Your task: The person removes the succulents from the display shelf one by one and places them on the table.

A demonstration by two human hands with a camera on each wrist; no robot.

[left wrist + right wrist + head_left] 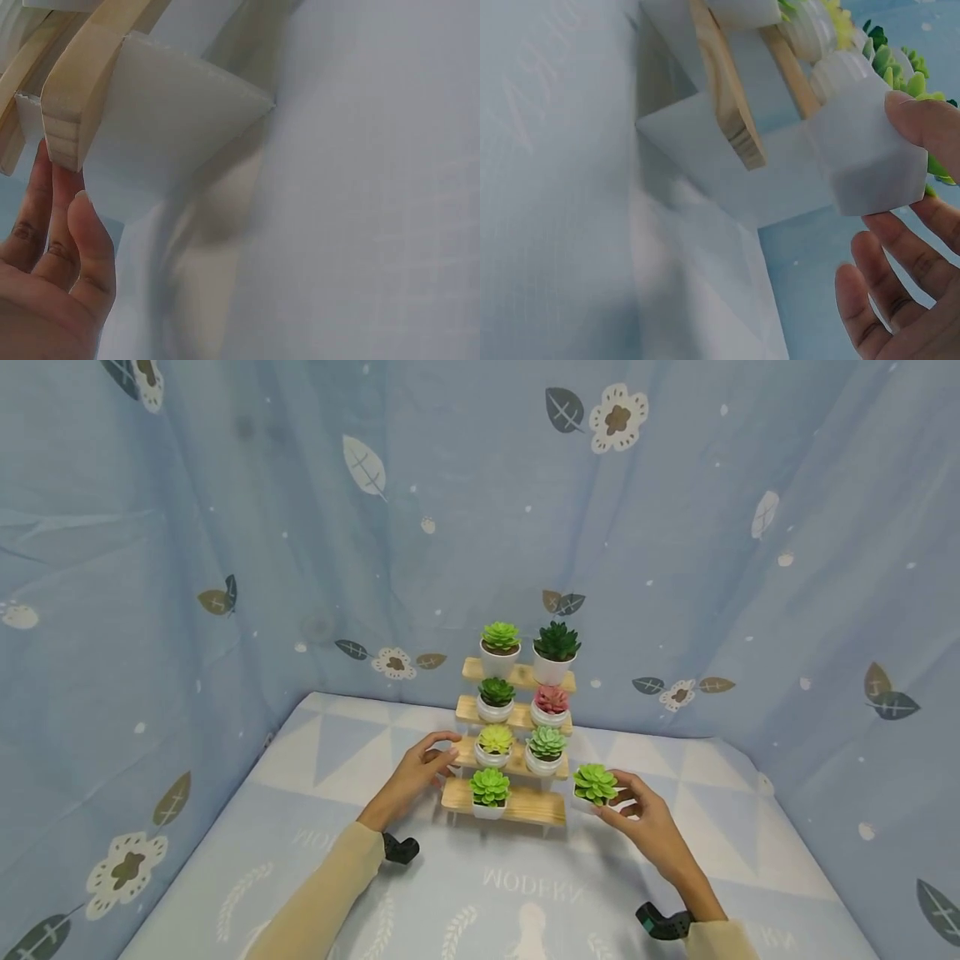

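Succulent (595, 783), bright green, in a white pot, held by the right hand (648, 825); we record thumb and fingertips pinching that pot, other fingers loosely bent; wooden stand (534, 810), four tiers, just left of this hand, between it and the left hand (408, 779); the latter part-open, fingers relaxed, fingertips touching the stand's near end, though we cannot tell whether its thumb touches too; seven more potted succulents (495, 743), on the tiers between our two hands; pale printed cloth (427, 902), beneath both hands; blue curtain (480, 543), beyond them.
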